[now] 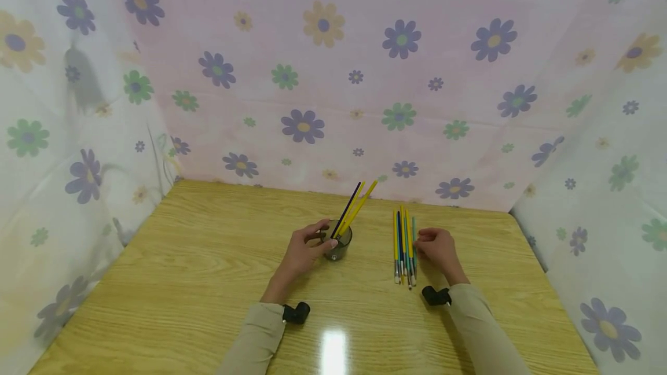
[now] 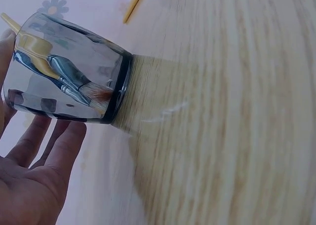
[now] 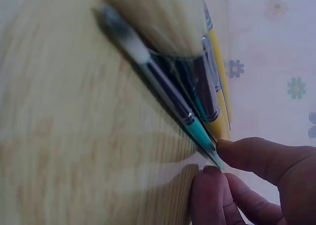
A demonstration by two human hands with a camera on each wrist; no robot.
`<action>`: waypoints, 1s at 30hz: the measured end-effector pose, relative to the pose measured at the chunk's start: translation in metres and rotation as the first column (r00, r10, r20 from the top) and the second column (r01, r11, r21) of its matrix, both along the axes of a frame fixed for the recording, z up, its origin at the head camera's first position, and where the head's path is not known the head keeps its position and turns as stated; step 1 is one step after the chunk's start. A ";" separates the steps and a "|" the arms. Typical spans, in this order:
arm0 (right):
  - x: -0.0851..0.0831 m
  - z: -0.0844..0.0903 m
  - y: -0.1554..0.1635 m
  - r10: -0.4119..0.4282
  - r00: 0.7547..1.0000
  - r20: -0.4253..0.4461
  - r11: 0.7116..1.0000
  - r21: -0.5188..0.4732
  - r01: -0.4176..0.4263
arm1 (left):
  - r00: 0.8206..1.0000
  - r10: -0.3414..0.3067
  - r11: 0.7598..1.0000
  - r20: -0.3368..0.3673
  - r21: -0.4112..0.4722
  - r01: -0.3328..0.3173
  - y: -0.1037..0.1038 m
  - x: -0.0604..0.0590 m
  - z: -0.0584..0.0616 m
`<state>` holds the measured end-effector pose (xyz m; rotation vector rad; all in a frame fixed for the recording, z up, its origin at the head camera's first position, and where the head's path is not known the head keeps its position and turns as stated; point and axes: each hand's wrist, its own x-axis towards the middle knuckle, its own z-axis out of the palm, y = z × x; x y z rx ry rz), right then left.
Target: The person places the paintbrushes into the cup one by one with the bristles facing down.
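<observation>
My right hand (image 1: 440,249) pinches the teal brush (image 3: 197,131) at the right edge of the brush row (image 1: 403,245) lying on the table (image 1: 182,282). My left hand (image 1: 304,250) curls round the glass (image 1: 339,242), which stands left of the row and holds three brushes (image 1: 356,207).

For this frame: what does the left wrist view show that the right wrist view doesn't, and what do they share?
Left wrist only: the clear glass cup standing on the table, brush bristles inside it, and the left hand with its fingers against the cup.

Right wrist only: the row of loose brushes lying flat, and the right hand pinching the teal-handled brush by its handle.

Both: the wooden table and the floral cloth behind it.
</observation>
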<state>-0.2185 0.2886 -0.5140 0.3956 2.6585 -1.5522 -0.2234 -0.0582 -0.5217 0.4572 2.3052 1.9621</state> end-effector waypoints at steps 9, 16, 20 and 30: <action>-0.003 -0.001 -0.002 0.007 1.000 -0.024 0.996 0.089 -0.005 | 1.000 -0.001 1.000 -0.008 -0.001 0.001 0.000 -0.001 0.000; -0.003 0.001 -0.002 0.021 1.000 -0.008 0.988 0.152 -0.019 | 1.000 0.014 1.000 0.004 0.000 -0.014 0.000 0.001 0.003; -0.004 0.002 -0.002 0.042 0.999 -0.001 0.977 0.211 -0.041 | 1.000 0.006 1.000 0.006 -0.015 -0.006 0.000 0.000 0.004; -0.005 0.004 -0.001 0.066 0.998 0.026 0.953 0.295 -0.070 | 1.000 0.001 1.000 -0.015 -0.009 -0.002 0.000 0.001 0.002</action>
